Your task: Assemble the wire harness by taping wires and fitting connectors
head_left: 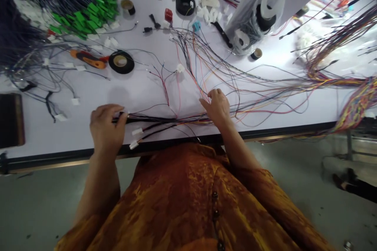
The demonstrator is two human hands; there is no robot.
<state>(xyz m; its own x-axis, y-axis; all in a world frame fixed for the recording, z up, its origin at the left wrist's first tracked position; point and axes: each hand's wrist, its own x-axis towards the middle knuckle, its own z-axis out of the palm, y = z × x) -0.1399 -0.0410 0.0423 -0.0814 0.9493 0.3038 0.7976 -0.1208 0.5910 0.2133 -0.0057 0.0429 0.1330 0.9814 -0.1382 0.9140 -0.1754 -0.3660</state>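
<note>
My left hand (pixel 107 127) is closed round the left end of a black-sleeved wire harness (pixel 150 119) close to the table's front edge. Two shorter black branches with white connectors (pixel 137 131) lie just right of that hand. My right hand (pixel 218 109) is curled over the harness's loose wires (pixel 203 86), with orange and red strands running between thumb and forefinger; its grip is partly hidden. Between the hands, thin red and black wires (pixel 164 88) fan upward from the bundle. A white connector (pixel 180 68) sits among the strands, and a blue connector (pixel 196 26) lies farther back.
Black tape rolls (pixel 121 62) and an orange cutter (pixel 88 59) lie at left, below a heap of green-ended wires (pixel 88 15). A phone-like dark object (pixel 11 119) is at far left. A large plastic-wrapped roll (pixel 253 15) stands back right. More wire bundles (pixel 356 102) hang over the right edge.
</note>
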